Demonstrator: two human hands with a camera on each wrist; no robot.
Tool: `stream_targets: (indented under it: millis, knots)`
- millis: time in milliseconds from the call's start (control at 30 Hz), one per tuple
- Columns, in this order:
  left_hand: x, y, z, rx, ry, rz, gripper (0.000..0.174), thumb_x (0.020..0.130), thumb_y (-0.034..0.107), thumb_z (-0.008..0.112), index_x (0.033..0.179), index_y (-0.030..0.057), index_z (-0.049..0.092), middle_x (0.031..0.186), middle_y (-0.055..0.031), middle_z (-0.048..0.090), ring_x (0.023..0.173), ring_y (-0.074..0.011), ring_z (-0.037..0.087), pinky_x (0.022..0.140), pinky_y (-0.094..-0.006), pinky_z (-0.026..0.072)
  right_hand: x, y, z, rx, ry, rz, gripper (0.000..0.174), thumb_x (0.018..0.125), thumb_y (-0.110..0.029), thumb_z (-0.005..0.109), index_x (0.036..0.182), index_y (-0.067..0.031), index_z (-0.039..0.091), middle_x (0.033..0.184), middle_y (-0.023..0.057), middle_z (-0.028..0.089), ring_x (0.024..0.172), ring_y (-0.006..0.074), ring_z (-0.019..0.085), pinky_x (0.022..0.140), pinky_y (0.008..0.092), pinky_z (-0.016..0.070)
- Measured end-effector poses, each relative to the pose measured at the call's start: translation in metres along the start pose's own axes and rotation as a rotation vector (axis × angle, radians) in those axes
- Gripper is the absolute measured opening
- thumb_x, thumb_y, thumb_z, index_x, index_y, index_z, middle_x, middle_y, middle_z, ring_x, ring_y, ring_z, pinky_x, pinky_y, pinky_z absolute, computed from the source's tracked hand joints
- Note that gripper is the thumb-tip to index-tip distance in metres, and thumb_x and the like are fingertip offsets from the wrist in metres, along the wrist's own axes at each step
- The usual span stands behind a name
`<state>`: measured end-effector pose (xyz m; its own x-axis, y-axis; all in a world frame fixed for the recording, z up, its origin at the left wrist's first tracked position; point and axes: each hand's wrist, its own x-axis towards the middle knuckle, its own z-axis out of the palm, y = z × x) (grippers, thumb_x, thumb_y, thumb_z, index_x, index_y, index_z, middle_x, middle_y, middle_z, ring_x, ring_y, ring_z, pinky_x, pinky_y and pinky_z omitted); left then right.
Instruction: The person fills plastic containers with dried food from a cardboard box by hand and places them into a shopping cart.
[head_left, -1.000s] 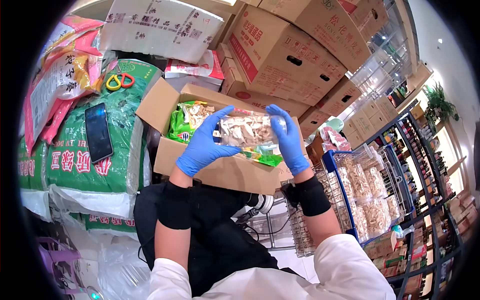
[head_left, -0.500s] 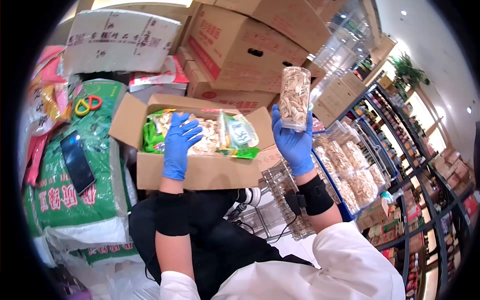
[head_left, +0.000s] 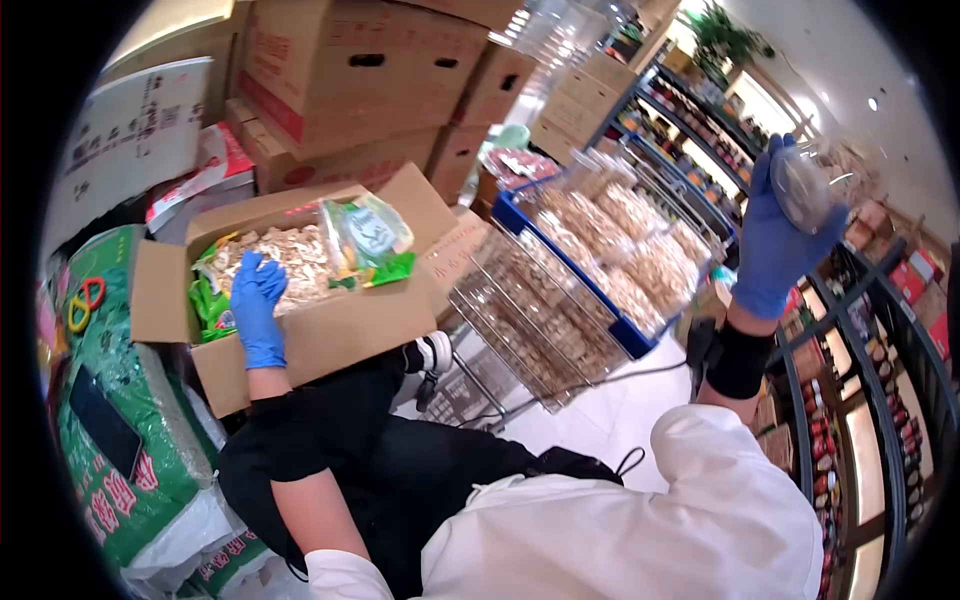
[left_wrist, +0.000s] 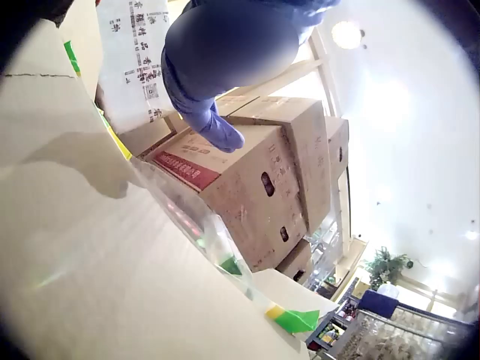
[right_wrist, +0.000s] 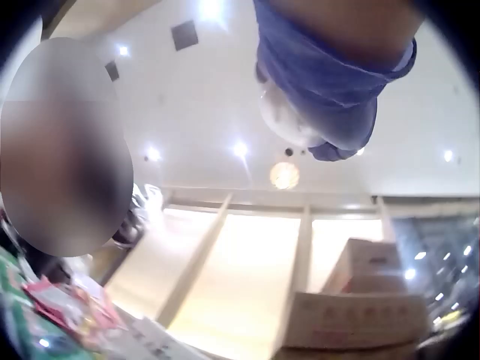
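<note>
Raised at the far right of the head view, my blue-gloved right hand [head_left: 780, 240] grips a clear plastic jar [head_left: 808, 188] of pale dried slices, its round end tilted toward the camera. In the right wrist view, the glove [right_wrist: 322, 90] hides most of the jar. My gloved left hand [head_left: 258, 310] is at the near side of an open cardboard box [head_left: 330, 345], fingers loosely extended over pale dried slices [head_left: 300, 258]. It holds nothing. A clear bag with green edges [head_left: 368, 238] lies at the box's right end.
A wire cart with a blue rim [head_left: 575, 285], filled with bags of dried slices [head_left: 625, 220], stands right of the box. Cartons [head_left: 350, 90] are stacked behind. At left, green sacks [head_left: 130, 500] carry a phone [head_left: 105, 420] and scissors [head_left: 85, 303]. Shelves [head_left: 880, 400] line the right.
Both hands held the jar over the box; then the left let go and lowered toward the slices. The right carried the jar up and far right, as the head view turned right.
</note>
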<state>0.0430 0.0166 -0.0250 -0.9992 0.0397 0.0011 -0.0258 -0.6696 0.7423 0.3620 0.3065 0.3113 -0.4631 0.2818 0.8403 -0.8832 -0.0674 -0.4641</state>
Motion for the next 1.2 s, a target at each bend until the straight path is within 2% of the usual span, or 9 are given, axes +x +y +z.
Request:
stream_targets:
  millis: [67, 100, 167, 300, 467, 767, 933, 1033, 1200]
  knots:
    - [0.005, -0.005, -0.001, 0.028, -0.008, 0.000, 0.036, 0.087, 0.033, 0.050, 0.106, 0.0029, 0.053, 0.090, -0.0123, 0.059, 0.076, -0.0190, 0.060, 0.067, -0.0274, 0.0500, -0.009, -0.012, -0.100, -1.143, 0.286, -0.330, 0.049, 0.080, -0.023, 0.059, 0.119, -0.0003, 0.039, 0.119, 0.0140, 0.046, 0.113, 0.0222, 0.044, 0.094, 0.0334, 0.0367]
    - [0.004, -0.005, 0.001, 0.037, -0.025, -0.009, 0.036, 0.087, 0.033, 0.050, 0.106, 0.0029, 0.053, 0.090, -0.0123, 0.059, 0.076, -0.0190, 0.060, 0.067, -0.0274, 0.0500, -0.029, -0.011, -0.102, -0.469, 0.291, -0.007, 0.046, 0.079, -0.015, 0.062, 0.118, -0.0015, 0.041, 0.115, 0.0108, 0.050, 0.103, 0.0196, 0.051, 0.090, 0.0303, 0.0397]
    - [0.002, -0.003, 0.006, 0.111, 0.042, -0.079, 0.037, 0.086, 0.033, 0.050, 0.107, 0.0028, 0.053, 0.095, -0.0131, 0.058, 0.079, -0.0196, 0.060, 0.069, -0.0279, 0.0493, -0.061, 0.002, -0.042, -0.644, 0.238, 0.264, 0.044, 0.081, -0.016, 0.060, 0.118, -0.0026, 0.041, 0.111, 0.0095, 0.052, 0.097, 0.0185, 0.055, 0.085, 0.0281, 0.0432]
    - [-0.013, 0.003, 0.015, 0.206, 0.047, -0.037, 0.038, 0.085, 0.033, 0.051, 0.108, 0.0033, 0.052, 0.096, -0.0129, 0.057, 0.083, -0.0196, 0.059, 0.071, -0.0282, 0.0486, -0.042, -0.061, -0.104, -0.525, 0.209, -0.066, 0.041, 0.084, -0.020, 0.054, 0.118, -0.0012, 0.041, 0.119, 0.0131, 0.047, 0.110, 0.0210, 0.047, 0.100, 0.0339, 0.0347]
    - [-0.006, -0.003, 0.009, 0.266, 0.051, -0.039, 0.036, 0.085, 0.033, 0.052, 0.107, 0.0044, 0.053, 0.094, -0.0105, 0.058, 0.077, -0.0157, 0.058, 0.065, -0.0258, 0.0477, -0.037, -0.064, -0.143, -1.329, 0.102, 0.396, 0.049, 0.075, -0.034, 0.067, 0.107, -0.0010, 0.051, 0.096, 0.0054, 0.058, 0.088, 0.0116, 0.054, 0.079, 0.0233, 0.0422]
    - [-0.003, -0.015, 0.006, 0.306, 0.059, -0.031, 0.026, 0.086, 0.029, 0.053, 0.098, 0.0061, 0.052, 0.083, -0.0067, 0.056, 0.064, -0.0108, 0.053, 0.052, -0.0207, 0.0419, 0.013, 0.037, -0.269, -1.430, 0.048, 0.469, 0.056, 0.070, -0.040, 0.070, 0.104, 0.0019, 0.055, 0.092, 0.0094, 0.062, 0.080, 0.0148, 0.059, 0.075, 0.0258, 0.0450]
    - [0.002, -0.023, 0.003, 0.358, -0.002, -0.019, 0.021, 0.087, 0.026, 0.053, 0.094, 0.0073, 0.050, 0.074, -0.0025, 0.051, 0.056, -0.0077, 0.047, 0.046, -0.0190, 0.0371, 0.010, 0.074, -0.296, -1.873, -0.483, 1.143, 0.092, 0.072, -0.066, 0.048, 0.122, 0.0109, 0.037, 0.125, 0.0271, 0.041, 0.117, 0.0342, 0.041, 0.098, 0.0339, 0.0316]
    - [0.018, -0.033, -0.013, 0.324, -0.210, -0.044, 0.023, 0.086, 0.026, 0.054, 0.097, 0.0068, 0.048, 0.073, -0.0011, 0.048, 0.056, -0.0072, 0.045, 0.045, -0.0186, 0.0352, 0.012, 0.074, -0.302, -1.903, -0.542, 1.132, 0.090, 0.073, -0.065, 0.048, 0.121, 0.0102, 0.038, 0.124, 0.0269, 0.042, 0.115, 0.0346, 0.042, 0.097, 0.0337, 0.0324]
    - [0.004, -0.034, 0.004, 0.522, 0.020, 0.028, 0.030, 0.084, 0.031, 0.056, 0.103, 0.0095, 0.051, 0.080, 0.0001, 0.052, 0.064, -0.0068, 0.048, 0.052, -0.0203, 0.0384, -0.006, 0.058, -0.272, -2.018, -0.502, 0.741, 0.062, 0.081, -0.042, 0.052, 0.123, 0.0023, 0.039, 0.117, 0.0244, 0.048, 0.108, 0.0340, 0.048, 0.092, 0.0355, 0.0383]
